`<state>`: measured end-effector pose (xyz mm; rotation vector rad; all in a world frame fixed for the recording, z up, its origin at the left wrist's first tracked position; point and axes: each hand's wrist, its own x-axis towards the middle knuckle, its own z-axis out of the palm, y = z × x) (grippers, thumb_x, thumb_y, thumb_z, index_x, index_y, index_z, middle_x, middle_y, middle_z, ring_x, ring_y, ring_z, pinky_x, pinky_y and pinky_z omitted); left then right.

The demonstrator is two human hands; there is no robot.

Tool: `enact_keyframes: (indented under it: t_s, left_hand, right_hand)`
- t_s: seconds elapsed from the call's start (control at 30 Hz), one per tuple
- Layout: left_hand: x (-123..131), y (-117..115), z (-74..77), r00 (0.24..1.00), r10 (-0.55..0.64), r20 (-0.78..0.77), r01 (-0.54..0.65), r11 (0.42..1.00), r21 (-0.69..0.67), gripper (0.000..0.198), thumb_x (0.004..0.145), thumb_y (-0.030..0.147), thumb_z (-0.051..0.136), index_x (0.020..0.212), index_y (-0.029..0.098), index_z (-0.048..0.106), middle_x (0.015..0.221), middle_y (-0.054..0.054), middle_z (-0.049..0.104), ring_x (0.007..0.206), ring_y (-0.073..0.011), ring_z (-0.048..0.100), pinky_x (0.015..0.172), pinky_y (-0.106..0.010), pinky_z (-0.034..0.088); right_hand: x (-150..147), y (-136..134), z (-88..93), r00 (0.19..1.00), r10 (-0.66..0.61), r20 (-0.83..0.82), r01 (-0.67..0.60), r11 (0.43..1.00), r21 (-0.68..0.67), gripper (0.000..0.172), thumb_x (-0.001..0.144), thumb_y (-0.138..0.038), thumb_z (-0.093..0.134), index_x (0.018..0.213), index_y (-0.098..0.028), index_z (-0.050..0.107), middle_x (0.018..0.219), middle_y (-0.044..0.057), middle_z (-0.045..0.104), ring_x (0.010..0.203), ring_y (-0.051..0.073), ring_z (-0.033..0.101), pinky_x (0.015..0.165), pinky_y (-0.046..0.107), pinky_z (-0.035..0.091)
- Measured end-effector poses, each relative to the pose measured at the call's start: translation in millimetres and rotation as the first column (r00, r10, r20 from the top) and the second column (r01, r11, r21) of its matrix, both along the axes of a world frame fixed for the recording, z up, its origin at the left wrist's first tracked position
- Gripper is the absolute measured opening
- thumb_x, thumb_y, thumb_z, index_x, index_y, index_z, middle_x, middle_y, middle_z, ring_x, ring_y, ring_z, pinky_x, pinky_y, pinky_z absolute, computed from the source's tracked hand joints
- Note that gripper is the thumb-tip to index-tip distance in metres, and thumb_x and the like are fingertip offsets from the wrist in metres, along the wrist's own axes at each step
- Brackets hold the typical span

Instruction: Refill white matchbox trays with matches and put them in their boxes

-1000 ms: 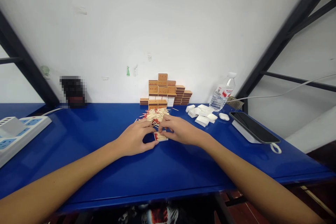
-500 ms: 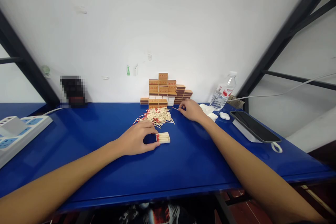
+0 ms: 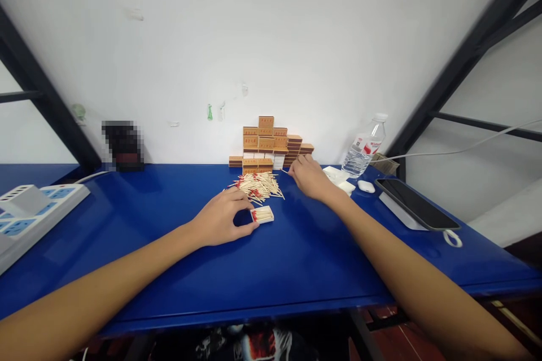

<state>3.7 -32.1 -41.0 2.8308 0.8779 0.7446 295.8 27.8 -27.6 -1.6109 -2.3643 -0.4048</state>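
At the middle of a blue table [image 3: 127, 208], the left hand [image 3: 220, 217] pinches a filled matchbox tray [image 3: 262, 214] at its end, while the right hand [image 3: 311, 177], fingers loosely curled, touches a loose match [image 3: 285, 171] near the back edge.

I see two bare forearms, no sleeves reaching the wrists. My left hand [image 3: 220, 217] and right hand [image 3: 311, 177] carry no gloves, rings, watch or bands. I cannot make out nails or markings.
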Motion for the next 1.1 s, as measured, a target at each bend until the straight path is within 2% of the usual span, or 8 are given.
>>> enact_keyframes:
  t_s: [0.1, 0.2, 0.33, 0.47, 0.63, 0.8, 0.93, 1.1]
  left_hand:
    - [0, 1, -0.2, 1.0, -0.001, 0.0, 0.001, 1.0, 0.027, 0.027, 0.091, 0.044, 0.068, 0.103, 0.02, 0.074, 0.095, -0.007, 0.07, 0.094, -0.0254, 0.063, 0.091, -0.043, 0.051]
    - [0, 1, -1.0, 1.0, 0.004, -0.021, -0.004, 1.0, 0.016, 0.025, 0.09, 0.042, 0.07, 0.103, 0.021, 0.074, 0.095, -0.006, 0.07, 0.095, -0.0252, 0.064, 0.092, -0.043, 0.05]
    - [-1, 2, -0.3, 0.999, 0.0, -0.032, 0.002, 0.999, 0.046, 0.026, 0.09, 0.042, 0.069, 0.102, 0.02, 0.073, 0.095, -0.007, 0.071, 0.095, -0.0249, 0.063, 0.094, -0.043, 0.049]
    - [-3, 2, 2.9, 0.999, -0.008, -0.048, 0.011, 0.998, 0.069, 0.024, 0.089, 0.041, 0.07, 0.1, 0.02, 0.073, 0.096, -0.007, 0.071, 0.095, -0.0253, 0.061, 0.09, -0.042, 0.049]
    - [-9, 6, 11.7, 1.0, -0.003, 0.027, 0.002, 0.998, 0.061, 0.026, 0.091, 0.042, 0.069, 0.106, 0.021, 0.074, 0.097, -0.006, 0.071, 0.095, -0.0242, 0.06, 0.088, -0.041, 0.05]
    - [-24, 22, 22.5, 0.994, 0.082, 0.069, -0.087, 0.995, 0.058, 0.03, 0.092, 0.046, 0.067, 0.107, 0.02, 0.075, 0.1, -0.007, 0.072, 0.095, -0.0236, 0.061, 0.085, -0.039, 0.051]
    - [-35, 36, 23.4, 0.983, 0.17, 0.066, -0.176, 0.98, 0.096, 0.03, 0.091, 0.047, 0.067, 0.102, 0.019, 0.075, 0.101, -0.007, 0.072, 0.097, -0.0242, 0.062, 0.087, -0.039, 0.051]
    - [-30, 29, 18.6, 0.994, 0.113, 0.007, -0.113, 0.989, 0.095, 0.033, 0.093, 0.048, 0.066, 0.105, 0.019, 0.075, 0.1, -0.008, 0.071, 0.096, -0.0241, 0.061, 0.085, -0.038, 0.051]
  right_hand:
    - [-15, -32, 14.6, 0.966, 0.211, -0.152, -0.222, 0.973, -0.058, 0.022, 0.104, -0.021, 0.044, 0.095, -0.014, 0.063, 0.102, 0.017, 0.062, 0.097, 0.03, 0.05, 0.089, 0.042, 0.042]
    - [-36, -61, 19.9, 0.891, 0.389, -0.234, -0.431, 0.887, -0.166, 0.019, 0.105, -0.02, 0.044, 0.092, -0.019, 0.059, 0.101, 0.011, 0.061, 0.096, 0.026, 0.049, 0.086, 0.038, 0.043]
    - [-56, -78, 14.3, 0.882, 0.429, -0.196, -0.469, 0.837, -0.282, 0.021, 0.105, -0.019, 0.045, 0.087, -0.019, 0.056, 0.096, 0.01, 0.061, 0.092, 0.024, 0.05, 0.086, 0.038, 0.043]
    - [-56, -74, 12.8, 0.851, 0.421, -0.312, -0.507, 0.814, -0.284, 0.015, 0.105, -0.02, 0.048, 0.092, -0.019, 0.058, 0.099, 0.009, 0.061, 0.097, 0.023, 0.053, 0.086, 0.035, 0.044]
    - [-39, -61, 16.3, 0.863, 0.338, -0.377, -0.41, 0.903, -0.131, 0.011, 0.102, -0.02, 0.052, 0.094, -0.018, 0.059, 0.095, 0.006, 0.061, 0.085, 0.019, 0.055, 0.075, 0.029, 0.042]
    - [-27, -46, 6.7, 0.926, 0.234, -0.297, -0.294, 0.94, -0.174, 0.011, 0.098, -0.017, 0.055, 0.091, -0.017, 0.063, 0.088, 0.005, 0.063, 0.076, 0.017, 0.055, 0.068, 0.028, 0.037]
    - [-25, -38, -1.9, 0.95, 0.166, -0.264, -0.212, 0.965, -0.157, 0.008, 0.096, -0.019, 0.057, 0.093, -0.017, 0.065, 0.091, 0.006, 0.064, 0.076, 0.017, 0.056, 0.069, 0.028, 0.037]
    - [-17, -32, -3.6, 0.955, 0.141, -0.259, -0.192, 0.964, -0.182, 0.005, 0.093, -0.019, 0.063, 0.094, -0.017, 0.067, 0.095, 0.006, 0.064, 0.079, 0.017, 0.057, 0.071, 0.028, 0.038]
